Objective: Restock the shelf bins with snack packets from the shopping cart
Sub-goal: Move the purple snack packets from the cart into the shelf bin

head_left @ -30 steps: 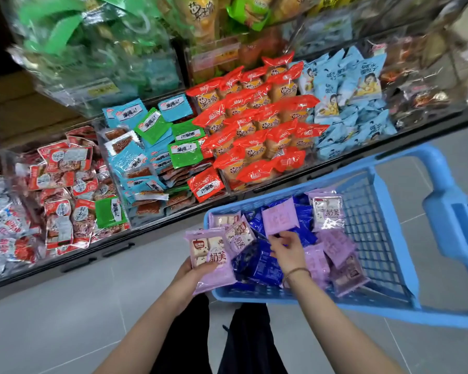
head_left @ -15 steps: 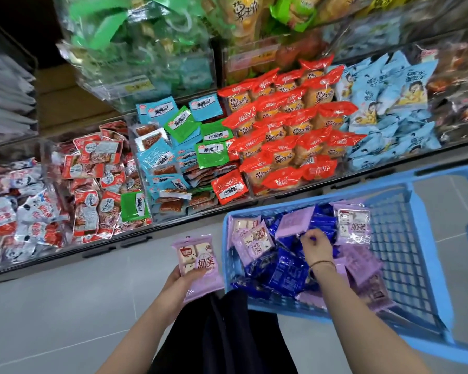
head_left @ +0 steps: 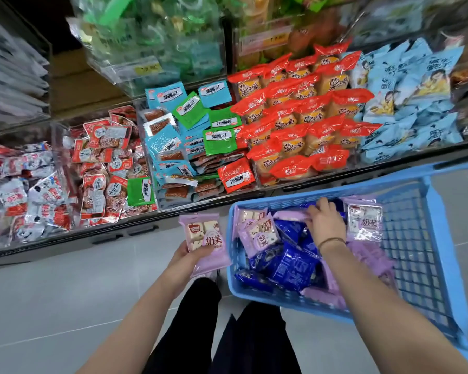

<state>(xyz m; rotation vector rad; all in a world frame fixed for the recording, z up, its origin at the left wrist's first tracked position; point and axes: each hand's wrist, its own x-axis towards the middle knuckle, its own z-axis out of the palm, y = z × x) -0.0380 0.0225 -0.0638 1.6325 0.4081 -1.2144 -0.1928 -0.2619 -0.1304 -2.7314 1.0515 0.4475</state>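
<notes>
Blue packets (head_left: 295,265) around right hand (head_left: 326,221) in cart (head_left: 443,252)

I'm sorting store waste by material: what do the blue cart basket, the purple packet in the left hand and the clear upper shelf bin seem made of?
Blue cart basket: likely moulded plastic, matte, with one-piece grid walls.
Purple packet in the left hand: probably thin plastic film, slightly glossy, with a clear window showing the pieces.
Clear upper shelf bin: seemingly acrylic, rigid, transparent, reflecting glare.

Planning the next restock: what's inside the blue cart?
Purple packets and dark blue packets lie piled in the blue cart, the right hand among them. Lower layers are covered.
</notes>
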